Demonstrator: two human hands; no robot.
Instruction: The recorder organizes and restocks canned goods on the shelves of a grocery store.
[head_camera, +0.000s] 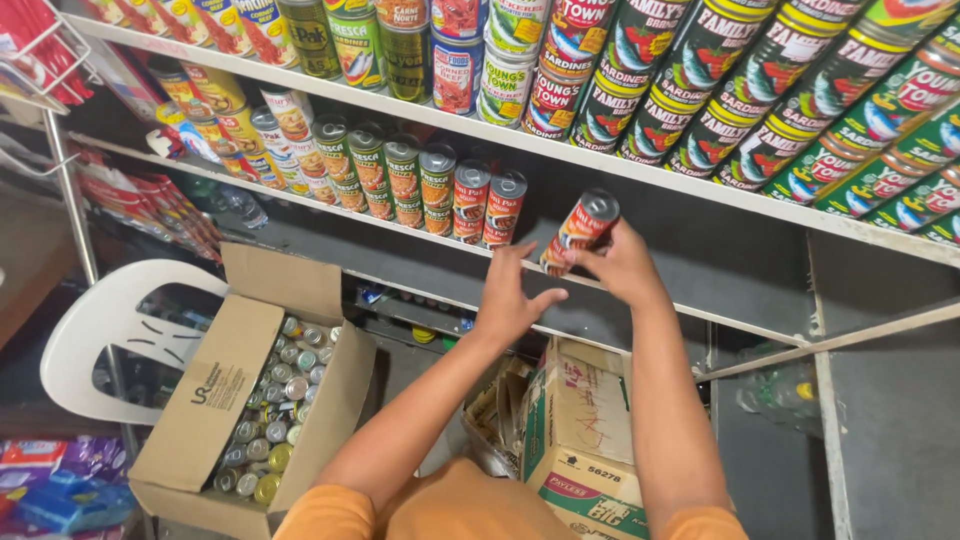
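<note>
shelving 1 red-labelled cylindrical metal can, clamped in right hand, left hand spread empty beside; likely next, upright seating by the shelved tin row left of it.

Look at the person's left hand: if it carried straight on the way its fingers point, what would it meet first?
Probably the tilted can held by the right hand; the left hand points up and right toward its lower end, though depth is unclear.
</note>
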